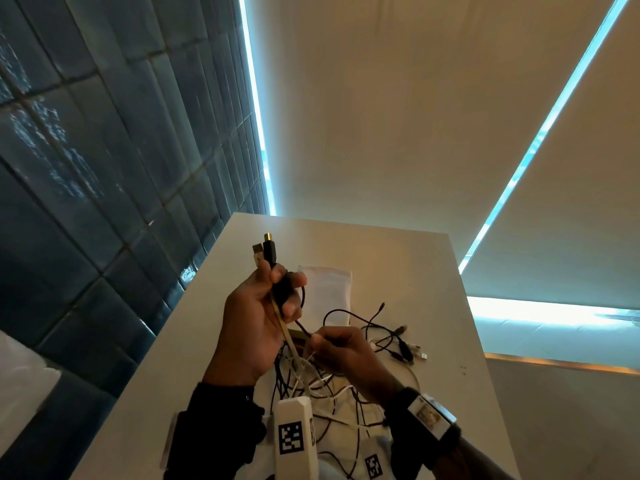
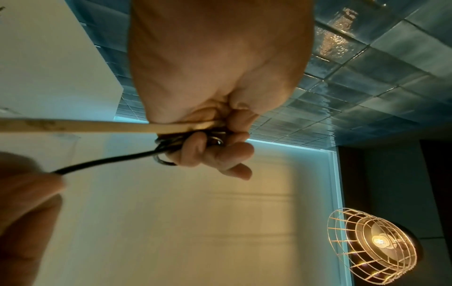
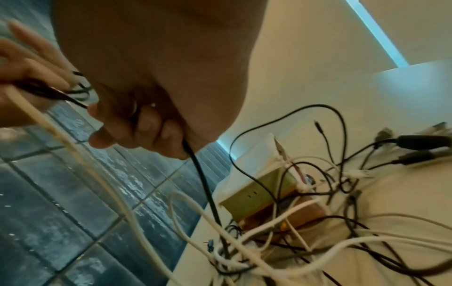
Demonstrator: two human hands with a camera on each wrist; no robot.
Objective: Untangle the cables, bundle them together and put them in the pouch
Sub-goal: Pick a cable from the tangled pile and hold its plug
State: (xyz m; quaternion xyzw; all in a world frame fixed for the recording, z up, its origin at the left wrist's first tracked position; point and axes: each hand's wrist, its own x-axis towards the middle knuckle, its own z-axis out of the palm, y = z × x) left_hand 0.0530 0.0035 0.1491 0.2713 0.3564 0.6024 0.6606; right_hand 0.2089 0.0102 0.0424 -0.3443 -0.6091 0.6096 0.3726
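My left hand (image 1: 280,292) is raised above the table and grips a cream cable (image 2: 80,125) and a coiled black cable (image 2: 168,147); their plugs (image 1: 266,249) stick up out of the fist. From that coil the black cable (image 2: 102,160) runs down to my right hand (image 1: 318,337), which pinches it between thumb and fingers. Below the right hand (image 3: 137,123) it drops into a tangle of black and white cables (image 1: 322,382) on the table. The white pouch (image 1: 329,289) lies flat behind both hands.
The white table (image 1: 433,271) stands against a blue tiled wall (image 1: 104,168) on the left. Several loose plugs (image 1: 405,344) lie to the right of the tangle. A small olive and brown box (image 3: 257,191) sits under the cables. A wire-caged lamp (image 2: 371,243) hangs overhead.
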